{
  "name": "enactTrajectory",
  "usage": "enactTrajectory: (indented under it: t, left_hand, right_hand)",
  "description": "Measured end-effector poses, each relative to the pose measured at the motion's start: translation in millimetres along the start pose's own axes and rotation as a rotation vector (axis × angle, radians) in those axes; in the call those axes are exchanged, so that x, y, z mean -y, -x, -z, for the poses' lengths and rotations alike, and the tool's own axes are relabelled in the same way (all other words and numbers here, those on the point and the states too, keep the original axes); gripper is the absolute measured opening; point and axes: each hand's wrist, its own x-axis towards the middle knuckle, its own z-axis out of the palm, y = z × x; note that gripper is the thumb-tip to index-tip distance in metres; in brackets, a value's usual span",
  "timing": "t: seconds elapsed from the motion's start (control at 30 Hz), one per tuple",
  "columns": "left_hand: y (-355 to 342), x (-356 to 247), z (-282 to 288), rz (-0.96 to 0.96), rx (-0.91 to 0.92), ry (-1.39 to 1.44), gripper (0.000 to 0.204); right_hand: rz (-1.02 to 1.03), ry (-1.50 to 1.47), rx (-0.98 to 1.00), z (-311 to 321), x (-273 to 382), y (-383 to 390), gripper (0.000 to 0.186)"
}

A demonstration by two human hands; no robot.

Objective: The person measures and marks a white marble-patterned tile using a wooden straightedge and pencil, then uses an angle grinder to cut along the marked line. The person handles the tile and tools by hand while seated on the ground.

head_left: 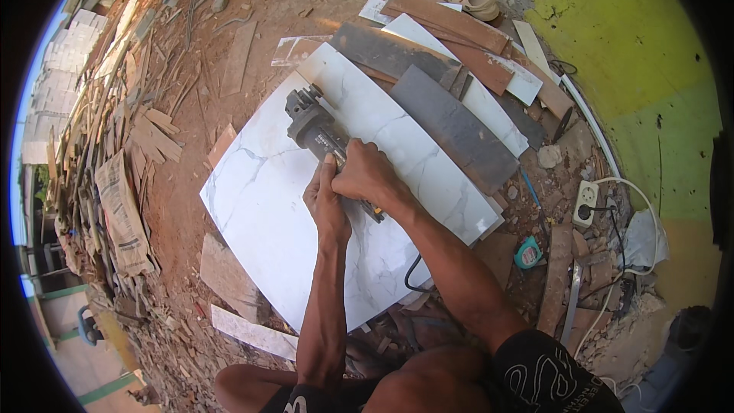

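A dark, long-bodied angle grinder lies tilted over a large white, grey-veined tile. Whether it touches the tile I cannot tell. My left hand is closed against the near left side of its body, thumb pointing up along it. Curled over the body from the right is my right hand, closed just beside the left one. The tool's blocky head points to the far left, and its rear end sticks out below my hands. Any disc on it is not discernible. A black cord loops near my right forearm.
Dark grey tile strips and brown ones are stacked at the far right. A turquoise tape measure and a white power strip lie to the right, by a yellow-green wall. Scrap wood piles up at left.
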Motion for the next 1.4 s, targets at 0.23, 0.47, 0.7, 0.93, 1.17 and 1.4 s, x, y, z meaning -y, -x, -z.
enactTrajectory:
  t: [0.23,0.47,0.7,0.93,1.17,1.4]
  left_hand:
    - [-3,2,-5,-0.011,0.009,0.001,0.037]
    - [0,5,-6,-0.014,0.005,0.041,0.035]
    - [6,4,-11,-0.008,-0.008,0.07,0.034]
    - [12,5,-12,-0.019,-0.016,0.048,0.036]
    - [15,7,-12,0.003,-0.014,0.044,0.037]
    - [20,9,-13,0.005,-0.014,0.057,0.037]
  right_hand:
    - [-0.005,-0.009,-0.001,5,-3,-2,0.052]
    - [0.002,0.008,0.003,4,-6,-1,0.051]
    - [-0.006,0.01,-0.004,7,-6,5,0.051]
    - [-0.042,-0.004,0.047,8,-7,11,0.048]
    - [-0.042,-0.003,0.081,16,-5,18,0.047]
    - [-0.025,0.0,0.039,10,-13,20,0.047]
